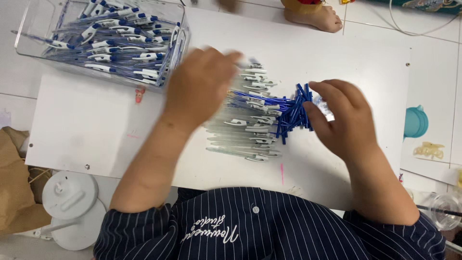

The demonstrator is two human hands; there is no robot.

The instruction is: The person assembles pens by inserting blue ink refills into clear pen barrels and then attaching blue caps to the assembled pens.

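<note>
Both grips hover at the pile of pens (250, 115), our landmark in the middle of the white worktop (86, 120). Our left hand (199, 89) lies over the pile's left edge, fingers curled and motion-blurred, so we cannot tell whether it pinches a pen. Our right hand (344, 118) sits at the pile's right end, fingertips closed on a small clear piece beside the loose blue caps (293, 113).

We judge the main risk is scatter: the pens lie in a loose row, and a quick sweep of the left hand could roll some off the near edge into our lap. The blue caps, heaped just right of the pile, could likewise be flicked toward the floor.

Up and left of the pile stands a clear bin (29, 43) full of finished pens. The worktop is a low white board on pale floor tiles (433, 29); beyond the pile a bare foot (315, 17) rests, and down-left of the pile stands a white stand (72, 197).
</note>
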